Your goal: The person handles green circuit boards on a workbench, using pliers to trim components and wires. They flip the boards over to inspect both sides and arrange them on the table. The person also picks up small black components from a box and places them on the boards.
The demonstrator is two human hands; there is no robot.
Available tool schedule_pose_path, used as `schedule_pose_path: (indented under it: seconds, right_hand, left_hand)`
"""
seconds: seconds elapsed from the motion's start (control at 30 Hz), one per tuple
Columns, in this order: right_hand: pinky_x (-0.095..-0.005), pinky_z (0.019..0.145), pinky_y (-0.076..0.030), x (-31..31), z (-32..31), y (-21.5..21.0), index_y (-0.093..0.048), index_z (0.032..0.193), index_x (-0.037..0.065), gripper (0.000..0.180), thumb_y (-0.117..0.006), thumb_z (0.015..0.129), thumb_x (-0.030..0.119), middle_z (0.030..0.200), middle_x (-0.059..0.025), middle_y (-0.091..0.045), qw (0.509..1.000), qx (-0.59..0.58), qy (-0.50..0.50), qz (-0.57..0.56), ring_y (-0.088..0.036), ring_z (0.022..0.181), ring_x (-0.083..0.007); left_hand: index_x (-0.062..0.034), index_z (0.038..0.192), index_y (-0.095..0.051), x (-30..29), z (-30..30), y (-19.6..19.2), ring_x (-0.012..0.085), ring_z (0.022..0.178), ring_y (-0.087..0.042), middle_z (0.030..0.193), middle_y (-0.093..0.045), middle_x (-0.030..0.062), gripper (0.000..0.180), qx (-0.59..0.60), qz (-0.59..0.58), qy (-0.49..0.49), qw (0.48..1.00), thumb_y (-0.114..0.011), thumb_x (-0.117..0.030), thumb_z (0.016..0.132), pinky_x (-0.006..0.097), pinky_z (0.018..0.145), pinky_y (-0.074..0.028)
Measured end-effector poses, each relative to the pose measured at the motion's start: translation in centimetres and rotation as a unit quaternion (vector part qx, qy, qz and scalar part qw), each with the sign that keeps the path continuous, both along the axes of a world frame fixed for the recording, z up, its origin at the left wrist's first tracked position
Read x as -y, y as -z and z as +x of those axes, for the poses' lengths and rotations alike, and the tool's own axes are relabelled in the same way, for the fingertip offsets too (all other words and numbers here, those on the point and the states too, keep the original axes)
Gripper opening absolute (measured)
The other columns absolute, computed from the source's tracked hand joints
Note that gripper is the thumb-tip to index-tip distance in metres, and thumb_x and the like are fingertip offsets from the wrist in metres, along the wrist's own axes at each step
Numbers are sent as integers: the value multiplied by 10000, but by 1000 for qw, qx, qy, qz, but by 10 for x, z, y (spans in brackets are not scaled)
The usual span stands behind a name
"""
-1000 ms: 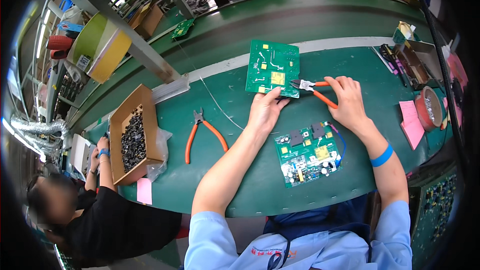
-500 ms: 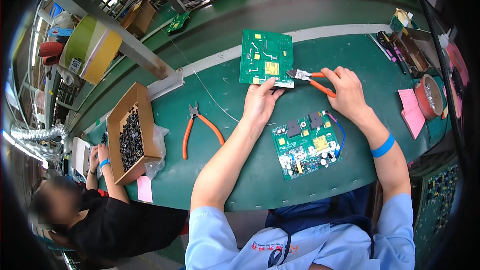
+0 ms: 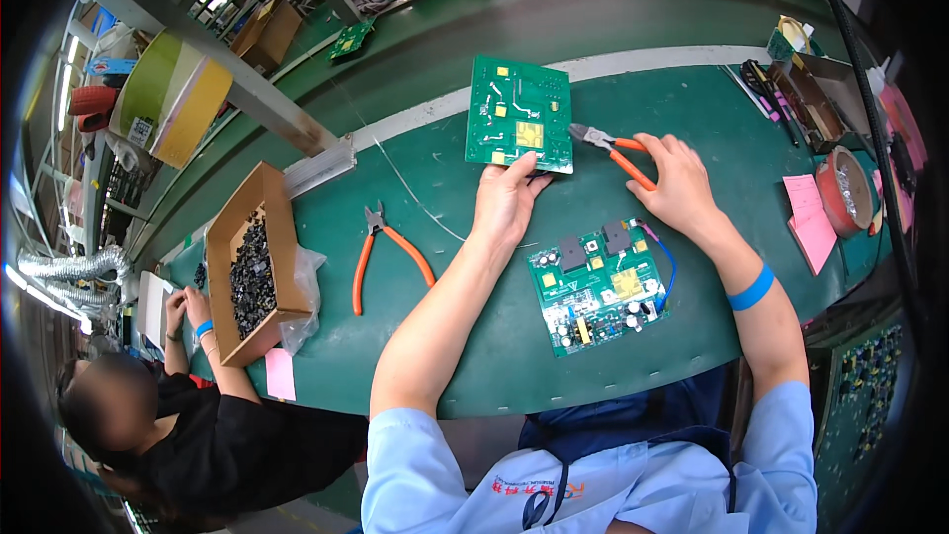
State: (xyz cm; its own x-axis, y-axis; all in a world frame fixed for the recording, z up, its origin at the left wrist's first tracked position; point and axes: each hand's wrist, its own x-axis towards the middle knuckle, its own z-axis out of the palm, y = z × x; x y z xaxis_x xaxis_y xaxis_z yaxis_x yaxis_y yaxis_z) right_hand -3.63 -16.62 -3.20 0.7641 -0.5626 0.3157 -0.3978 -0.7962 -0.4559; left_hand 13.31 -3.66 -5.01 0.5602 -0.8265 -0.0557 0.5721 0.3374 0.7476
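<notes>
Matte green bench (image 3: 474,356); left hand (image 3: 502,200) pinning flat circuit board (image 3: 519,114), right hand (image 3: 677,181) clasping orange-handled cutters (image 3: 615,149).

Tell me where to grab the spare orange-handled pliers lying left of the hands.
Probably the orange handles of the spare pliers, coming from above on the near side. They lie flat with the metal nose pointing away and the handles splayed open toward the person, clear of the cardboard box.

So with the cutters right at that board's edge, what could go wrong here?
The orange-handled cutters in the right hand point at the flat green circuit board, which the left hand steadies only at its near edge: it might slide. A slip could also nick the left fingers close by.
</notes>
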Motion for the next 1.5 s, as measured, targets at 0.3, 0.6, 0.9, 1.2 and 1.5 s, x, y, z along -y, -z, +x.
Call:
schedule_pose_path:
  seconds: [0.3,0.6,0.9,1.2,1.5]
  right_hand:
    - [-341,672,-339,-5,5,-2,-497,1012,45,478,-612,550,15,795,-95,-464,975,63,-33,-211,-459,772,-231]
    - [-342,603,-377,-6,7,-1,-511,987,63,452,-624,552,15,749,-87,-466,976,27,-38,-213,-483,701,-244]
    - [-356,583,-434,-12,10,0,-510,980,73,415,-615,580,44,741,-106,-494,985,-11,-45,-164,-529,681,-258]
    - [-366,716,-432,47,-18,-18,-401,1158,106,629,-678,618,271,922,-128,-547,987,20,160,30,-544,831,-284]
    - [-408,820,-304,95,-48,22,-469,1098,129,603,-672,603,408,985,-122,-501,961,-46,257,-92,-434,967,-267]
  left_hand:
    - [-27,1085,-418,1,-3,0,233,989,-487,1075,-492,116,315,5,2,4,1000,-499,-7,781,453,887,-371]
    - [-8,1082,-412,-1,-4,1,223,992,-484,1071,-493,115,326,15,6,-11,1000,-511,-17,772,434,879,-373]
    - [-18,1020,-488,-3,-4,0,187,854,-552,980,-554,88,245,51,49,-56,996,-517,-44,778,344,764,-433]
    - [-25,1145,-379,-8,14,-8,242,1001,-485,1106,-486,112,393,26,-13,-15,999,-482,-27,765,428,860,-376]
    - [-9,1161,-360,-9,6,-13,253,1047,-462,1144,-462,126,367,11,-28,12,999,-454,-146,833,422,862,-391]
